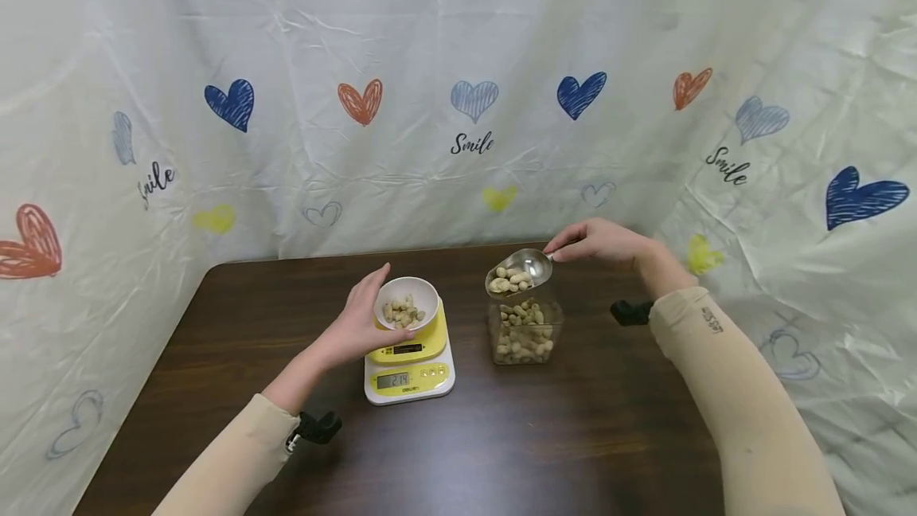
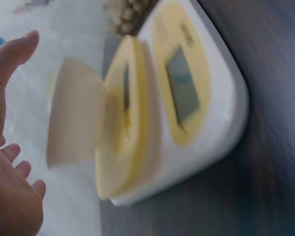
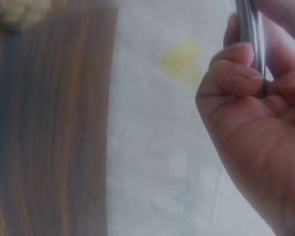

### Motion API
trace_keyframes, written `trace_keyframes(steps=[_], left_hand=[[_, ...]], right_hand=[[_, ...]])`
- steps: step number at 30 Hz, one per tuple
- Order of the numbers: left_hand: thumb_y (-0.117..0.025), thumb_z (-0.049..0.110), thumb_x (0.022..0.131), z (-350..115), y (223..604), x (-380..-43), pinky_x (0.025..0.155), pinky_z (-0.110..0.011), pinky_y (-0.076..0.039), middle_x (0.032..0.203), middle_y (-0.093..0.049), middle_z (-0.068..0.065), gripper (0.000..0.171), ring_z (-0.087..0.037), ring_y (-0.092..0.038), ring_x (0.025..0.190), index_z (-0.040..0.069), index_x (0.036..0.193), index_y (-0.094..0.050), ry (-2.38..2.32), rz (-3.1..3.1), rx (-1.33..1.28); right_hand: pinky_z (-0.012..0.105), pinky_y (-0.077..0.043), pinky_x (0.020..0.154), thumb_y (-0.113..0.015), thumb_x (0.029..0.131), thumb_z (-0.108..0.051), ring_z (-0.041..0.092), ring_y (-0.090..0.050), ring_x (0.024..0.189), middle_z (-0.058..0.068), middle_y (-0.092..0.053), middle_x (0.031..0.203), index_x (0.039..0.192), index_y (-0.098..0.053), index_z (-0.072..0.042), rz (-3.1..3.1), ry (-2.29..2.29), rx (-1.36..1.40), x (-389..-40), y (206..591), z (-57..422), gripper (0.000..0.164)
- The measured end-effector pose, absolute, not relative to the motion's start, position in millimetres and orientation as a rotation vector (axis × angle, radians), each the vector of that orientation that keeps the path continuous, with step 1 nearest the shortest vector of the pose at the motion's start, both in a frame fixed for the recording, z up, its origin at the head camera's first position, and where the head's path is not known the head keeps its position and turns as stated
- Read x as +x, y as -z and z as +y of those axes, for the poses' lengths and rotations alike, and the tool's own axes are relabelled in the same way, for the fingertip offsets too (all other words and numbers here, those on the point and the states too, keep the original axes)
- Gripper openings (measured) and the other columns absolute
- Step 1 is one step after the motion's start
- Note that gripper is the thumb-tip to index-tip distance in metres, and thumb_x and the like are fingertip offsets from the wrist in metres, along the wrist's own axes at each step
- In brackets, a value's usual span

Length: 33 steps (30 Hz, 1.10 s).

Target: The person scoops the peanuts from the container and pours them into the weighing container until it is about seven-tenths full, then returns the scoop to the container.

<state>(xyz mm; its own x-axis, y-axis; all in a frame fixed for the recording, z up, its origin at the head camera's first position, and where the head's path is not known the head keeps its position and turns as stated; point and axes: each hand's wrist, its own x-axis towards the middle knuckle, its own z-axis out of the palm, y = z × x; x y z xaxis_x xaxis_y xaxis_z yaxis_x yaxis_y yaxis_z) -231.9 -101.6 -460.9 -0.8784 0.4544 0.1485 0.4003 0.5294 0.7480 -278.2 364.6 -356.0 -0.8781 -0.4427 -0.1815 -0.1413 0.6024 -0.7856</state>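
My right hand (image 1: 600,242) grips the handle of a metal scoop (image 1: 539,265) that carries several peanuts (image 1: 510,280). The scoop is held above a clear square container (image 1: 528,333) of peanuts. In the right wrist view, curled fingers (image 3: 236,73) wrap the scoop handle (image 3: 250,29). A white bowl (image 1: 423,293) with peanuts in it stands on a yellow and white kitchen scale (image 1: 410,388). My left hand (image 1: 356,323) is beside the bowl, thumb and fingers spread. The left wrist view shows a gap between that hand (image 2: 12,172) and the bowl (image 2: 76,113).
Dark wooden table (image 1: 559,436) lies under the scale and container. Behind and at both sides hangs a white cloth (image 1: 408,205) printed with hearts. The scale's display (image 2: 183,86) faces the person.
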Motion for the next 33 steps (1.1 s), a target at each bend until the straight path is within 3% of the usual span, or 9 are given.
trace_keyframes(steps=[9,17,26,33], left_hand=[[-0.088,0.055,0.074,-118.2,478.7,-238.2,0.115,-0.066,-0.02,0.168,-0.013,-0.014,0.128,-0.039,-0.009,0.153,0.017,0.166,-0.008,-1.253,2.64,0.642],[-0.088,0.054,0.074,-119.1,488.4,-244.2,0.115,-0.066,-0.021,0.166,-0.018,-0.018,0.127,-0.041,-0.013,0.152,0.01,0.165,-0.012,-1.269,2.635,0.614],[-0.088,0.058,0.073,-112.8,495.1,-249.6,0.115,-0.063,-0.024,0.162,-0.026,-0.017,0.125,-0.039,-0.018,0.15,0.015,0.165,-0.015,-1.259,2.635,0.582],[-0.087,0.059,0.074,-111.0,493.3,-250.2,0.112,-0.062,-0.03,0.158,-0.033,-0.015,0.121,-0.036,-0.022,0.147,0.014,0.164,-0.02,-1.269,2.615,0.546]], right_hand=[[0.044,-0.045,0.103,-0.076,0.095,-0.029,0.025,-0.056,0.126,0.007,-0.067,0.131,0.121,-0.076,-0.01,2.409,1.246,-0.428,-279.0,357.8,324.3,0.033],[0.049,-0.044,0.105,-0.078,0.093,-0.032,0.028,-0.055,0.128,0.008,-0.063,0.137,0.12,-0.077,-0.013,2.456,1.274,-0.306,-276.3,356.2,281.9,0.033],[0.052,-0.042,0.107,-0.075,0.095,-0.031,0.03,-0.054,0.129,0.007,-0.063,0.136,0.118,-0.078,-0.017,2.557,1.176,-0.3,-277.4,357.2,249.3,0.027],[0.049,-0.048,0.097,-0.073,0.097,-0.026,0.028,-0.061,0.119,0.008,-0.068,0.128,0.115,-0.078,-0.015,2.623,1.12,-0.411,-279.0,358.1,230.8,0.022]])
